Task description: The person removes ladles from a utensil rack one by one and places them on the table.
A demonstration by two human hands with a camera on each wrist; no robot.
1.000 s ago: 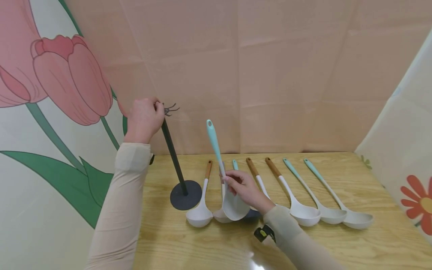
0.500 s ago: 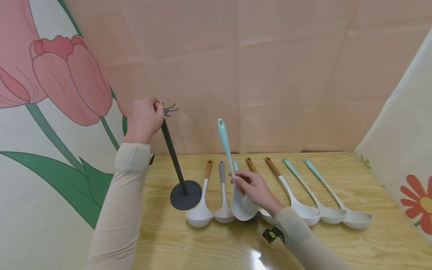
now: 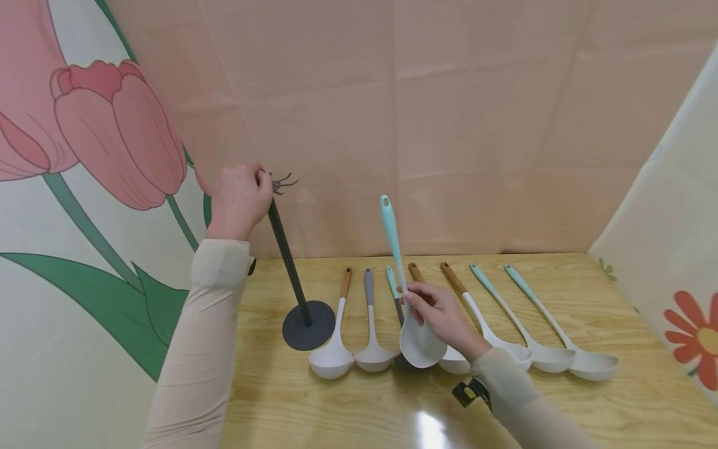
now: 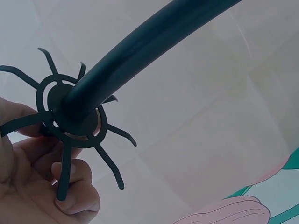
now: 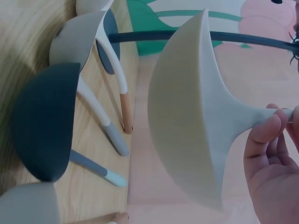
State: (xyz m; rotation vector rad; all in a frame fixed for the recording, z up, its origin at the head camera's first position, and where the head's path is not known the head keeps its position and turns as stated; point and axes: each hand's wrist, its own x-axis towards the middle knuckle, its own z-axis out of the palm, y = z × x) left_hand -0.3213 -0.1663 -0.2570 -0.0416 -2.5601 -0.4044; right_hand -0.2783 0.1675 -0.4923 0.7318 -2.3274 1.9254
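Observation:
In the head view my left hand (image 3: 241, 199) grips the top of a black utensil stand (image 3: 288, 262) with a round base. The left wrist view shows the stand's ring of curved hooks (image 4: 72, 112), with my fingers curled beside and behind it. My right hand (image 3: 440, 312) pinches the shaft of a ladle (image 3: 389, 227) with a turquoise handle and a pale bowl. That ladle is raised above the table, handle up, bowl down. In the right wrist view its bowl (image 5: 180, 116) stands apart from the ladles lying behind it.
Several ladles lie side by side on the wooden table (image 3: 348, 418): a brown-handled one (image 3: 332, 362), a grey-handled one (image 3: 373, 358), a dark-bowled one (image 3: 391, 274), more brown-handled ones (image 3: 453, 277) and pale turquoise-handled ones (image 3: 594, 366). A pink-beige backdrop (image 3: 477, 125) rises behind.
My right hand has moved to the right with the ladle, uncovering the grey-handled ladle and part of the dark-bowled one. The left hand and the stand have stayed put.

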